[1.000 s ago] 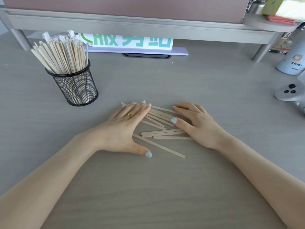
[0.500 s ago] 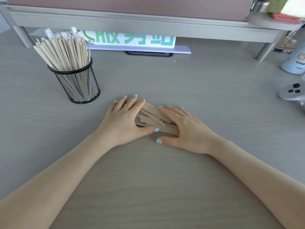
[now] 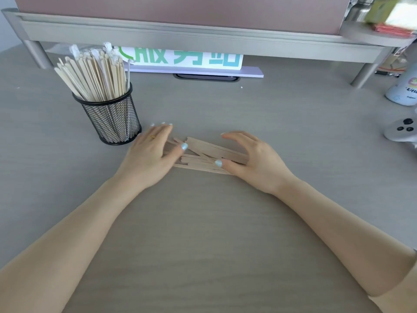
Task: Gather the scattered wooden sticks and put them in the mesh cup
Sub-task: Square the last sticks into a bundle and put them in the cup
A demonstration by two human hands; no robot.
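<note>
Several flat wooden sticks (image 3: pixel 207 154) lie in a rough bundle on the grey table, between my two hands. My left hand (image 3: pixel 150 155) rests on the bundle's left end, fingers spread and thumb on top of the sticks. My right hand (image 3: pixel 252 161) cups the right end, thumb touching the near sticks and fingers arched over them. Neither hand has lifted the sticks. The black mesh cup (image 3: pixel 111 119) stands upright just left of my left hand, packed with many wooden sticks (image 3: pixel 94 75) that fan out above its rim.
A raised grey shelf (image 3: pixel 191 35) spans the back, with a white sign with green characters (image 3: pixel 180 58) under it. At the right edge stand a white bottle (image 3: pixel 404 91) and a grey controller (image 3: pixel 401 132).
The loose sticks have been pushed together into a tighter bundle. My hands overlapped over them half a second ago and have now slid apart to the bundle's two ends.
</note>
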